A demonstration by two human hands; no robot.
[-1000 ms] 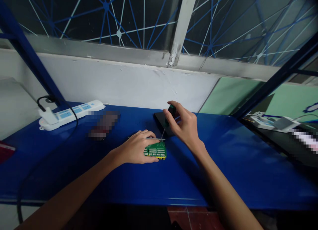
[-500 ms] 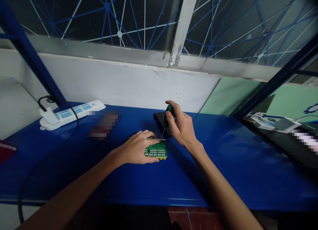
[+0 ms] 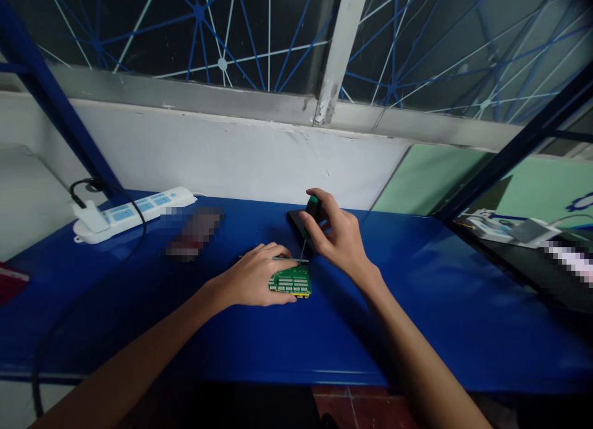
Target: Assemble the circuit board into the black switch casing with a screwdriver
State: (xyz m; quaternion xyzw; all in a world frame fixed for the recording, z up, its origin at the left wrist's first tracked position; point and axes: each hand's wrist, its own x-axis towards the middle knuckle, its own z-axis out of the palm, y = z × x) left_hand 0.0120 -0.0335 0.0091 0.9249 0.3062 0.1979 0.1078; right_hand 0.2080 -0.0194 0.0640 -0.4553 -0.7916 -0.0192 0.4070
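A green circuit board (image 3: 293, 280) with rows of pale components and a yellow strip along its near edge lies on the blue table. My left hand (image 3: 259, 274) is closed around its left part, thumb at the near edge and fingers across the far side. My right hand (image 3: 336, 231) grips a screwdriver (image 3: 314, 205) with a dark and green handle, held nearly upright. Its thin shaft slants down to the board's far edge, beside my left index fingertip; the tip's exact contact is too small to tell. Behind the screwdriver a flat black object (image 3: 296, 224) lies partly hidden.
A white power strip (image 3: 139, 212) with a black cable stands at the back left of the blue table (image 3: 259, 348). Near it lies a blurred-out reddish object (image 3: 192, 234). Boxes and a grey device (image 3: 535, 232) sit at the far right. A wall closes off the back.
My right thumb and fingers have shifted on the screwdriver handle, showing more of its green top. The board and my left hand have stayed in place.
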